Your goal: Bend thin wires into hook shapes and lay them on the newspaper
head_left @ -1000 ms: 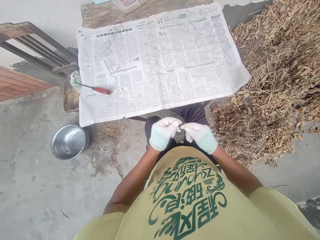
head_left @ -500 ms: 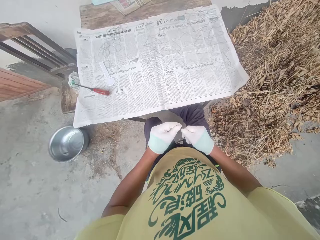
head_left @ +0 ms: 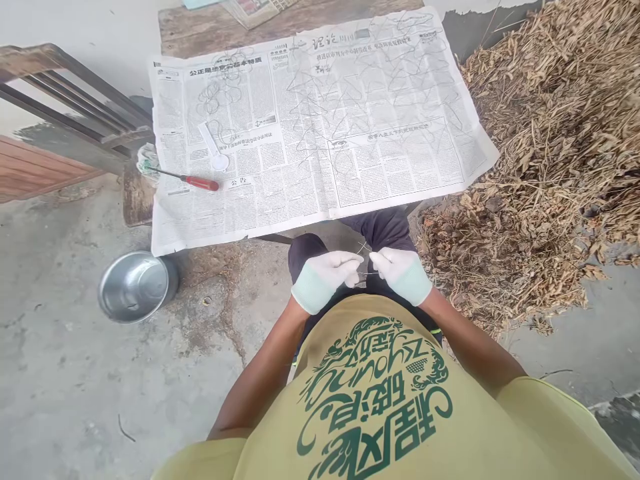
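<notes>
Over my lap, my left hand (head_left: 327, 272) and my right hand (head_left: 399, 269) face each other in white gloves with pale green cuffs. Both have their fingers pinched on a thin wire (head_left: 369, 273), which spans the small gap between them. Its crossed ends stick up above the fingertips. Beyond my hands, newspaper (head_left: 280, 193) covers the table. Many bent wire pieces (head_left: 330, 107) lie on it, some looped into flower shapes, others angular. A red-handled screwdriver (head_left: 201, 183) and a white spoon-like item (head_left: 216, 148) rest on the left part of the paper.
A metal pot (head_left: 135, 287) stands on the concrete floor at the left, below a wooden chair (head_left: 65, 100). Dry plant stalks (head_left: 540, 167) are heaped at the right. A crumpled plastic bag (head_left: 147, 160) sits by the newspaper's left edge.
My hands have drawn slightly apart, and the crossed wire ends now show above the fingertips. The things on the newspaper have stayed in place.
</notes>
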{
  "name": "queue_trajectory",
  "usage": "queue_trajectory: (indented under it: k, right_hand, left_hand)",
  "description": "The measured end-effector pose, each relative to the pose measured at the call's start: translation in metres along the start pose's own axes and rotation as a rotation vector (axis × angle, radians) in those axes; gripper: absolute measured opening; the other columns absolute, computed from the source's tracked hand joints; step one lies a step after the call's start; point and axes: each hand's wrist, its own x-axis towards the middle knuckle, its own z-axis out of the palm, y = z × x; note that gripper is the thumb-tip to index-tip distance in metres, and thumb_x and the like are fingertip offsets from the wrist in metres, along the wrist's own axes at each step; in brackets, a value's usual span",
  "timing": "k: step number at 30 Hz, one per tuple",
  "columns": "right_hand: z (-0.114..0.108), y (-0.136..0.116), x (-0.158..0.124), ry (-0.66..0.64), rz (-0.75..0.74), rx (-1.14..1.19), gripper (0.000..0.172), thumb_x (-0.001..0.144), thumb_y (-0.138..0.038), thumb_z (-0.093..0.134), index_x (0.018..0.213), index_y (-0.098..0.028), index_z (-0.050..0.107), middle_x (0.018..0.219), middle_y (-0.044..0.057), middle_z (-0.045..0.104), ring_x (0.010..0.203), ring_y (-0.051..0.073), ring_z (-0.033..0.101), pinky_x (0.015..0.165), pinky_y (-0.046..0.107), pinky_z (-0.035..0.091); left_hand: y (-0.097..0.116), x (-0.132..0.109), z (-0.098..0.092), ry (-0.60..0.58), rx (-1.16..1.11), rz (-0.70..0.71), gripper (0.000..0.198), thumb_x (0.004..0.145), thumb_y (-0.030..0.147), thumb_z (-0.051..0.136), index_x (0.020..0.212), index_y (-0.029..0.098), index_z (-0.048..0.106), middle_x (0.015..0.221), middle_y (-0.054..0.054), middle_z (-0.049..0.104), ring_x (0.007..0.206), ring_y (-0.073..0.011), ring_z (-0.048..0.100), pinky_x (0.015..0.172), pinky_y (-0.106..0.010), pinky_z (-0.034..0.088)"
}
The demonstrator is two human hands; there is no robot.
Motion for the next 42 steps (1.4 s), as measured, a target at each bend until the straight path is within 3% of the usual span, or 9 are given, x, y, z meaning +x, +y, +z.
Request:
queue_trajectory:
  k: [5,10,13,17,20,25,35,39,42]
  right_hand:
    - [0.003,-0.012,0.009,0.031,0.055,0.158,0.020,0.097,-0.034,0.063,0.093,-0.024,0.079,0.093,0.003,0.080,0.086,0.018,0.072,0.084,0.029,0.054]
    - [0.004,-0.018,0.012,-0.003,0.122,0.343,0.027,0.097,-0.033,0.059,0.103,-0.023,0.083,0.064,-0.002,0.070,0.064,0.015,0.066,0.075,0.029,0.056]
    - [0.002,-0.019,0.011,-0.023,0.127,0.392,0.032,0.097,-0.033,0.058,0.114,-0.021,0.082,0.058,-0.003,0.067,0.059,0.015,0.062,0.070,0.030,0.057]
    - [0.001,-0.021,0.011,-0.034,0.121,0.351,0.029,0.093,-0.031,0.060,0.109,-0.024,0.082,0.073,0.000,0.076,0.064,0.016,0.067,0.072,0.031,0.058]
    - [0.000,-0.022,0.013,-0.006,0.091,0.282,0.018,0.090,-0.031,0.064,0.093,-0.024,0.081,0.087,0.002,0.079,0.077,0.018,0.071,0.078,0.030,0.056]
    - [-0.001,-0.026,0.017,0.017,0.090,0.249,0.033,0.094,-0.032,0.059,0.063,-0.023,0.064,0.067,-0.001,0.069,0.067,0.015,0.063,0.069,0.027,0.049]
    - [-0.004,-0.034,0.022,-0.046,0.216,0.435,0.030,0.090,-0.023,0.056,0.061,-0.021,0.066,0.064,-0.001,0.069,0.068,0.015,0.065,0.074,0.027,0.051]
    - [-0.004,-0.029,0.025,-0.083,0.222,0.407,0.027,0.090,-0.022,0.057,0.065,-0.021,0.068,0.067,-0.001,0.071,0.070,0.014,0.066,0.075,0.026,0.051]
    - [-0.003,-0.019,0.026,-0.116,0.159,0.280,0.021,0.093,-0.028,0.060,0.082,-0.022,0.077,0.073,-0.002,0.074,0.074,0.015,0.068,0.076,0.026,0.051]
  left_hand:
    - [0.000,0.001,0.006,0.014,0.015,-0.040,0.026,0.085,0.038,0.070,0.096,0.017,0.080,0.056,0.000,0.067,0.054,-0.0145,0.061,0.055,-0.026,0.052]
    - [0.001,-0.002,0.005,0.034,0.008,0.017,0.022,0.086,0.038,0.070,0.090,0.018,0.079,0.055,0.000,0.066,0.055,-0.0149,0.061,0.056,-0.026,0.052]
    - [-0.005,-0.004,0.005,0.063,-0.056,0.094,0.026,0.086,0.041,0.071,0.095,0.018,0.081,0.055,0.000,0.065,0.054,-0.0145,0.059,0.057,-0.027,0.052]
    - [-0.012,-0.004,0.009,0.060,-0.058,0.098,0.029,0.088,0.043,0.070,0.093,0.018,0.081,0.054,0.000,0.065,0.052,-0.0145,0.058,0.055,-0.027,0.051]
    - [-0.013,-0.003,0.011,0.065,0.004,0.069,0.029,0.089,0.044,0.067,0.091,0.018,0.081,0.055,0.000,0.066,0.053,-0.0148,0.059,0.056,-0.027,0.051]
    - [-0.018,0.000,0.012,0.130,0.163,0.103,0.030,0.092,0.045,0.065,0.096,0.022,0.083,0.059,0.001,0.069,0.063,-0.0162,0.064,0.071,-0.028,0.055]
    - [-0.022,0.002,0.013,0.109,0.289,0.166,0.028,0.096,0.040,0.060,0.085,0.027,0.082,0.061,0.003,0.068,0.064,-0.0152,0.064,0.070,-0.026,0.051]
    - [-0.027,0.005,0.015,0.082,0.083,0.055,0.030,0.093,0.043,0.063,0.100,0.022,0.083,0.059,0.002,0.067,0.059,-0.0151,0.062,0.068,-0.027,0.054]
    - [-0.030,0.008,0.014,0.118,-0.046,0.011,0.038,0.089,0.047,0.066,0.108,0.017,0.082,0.055,0.001,0.066,0.056,-0.0154,0.061,0.062,-0.027,0.053]
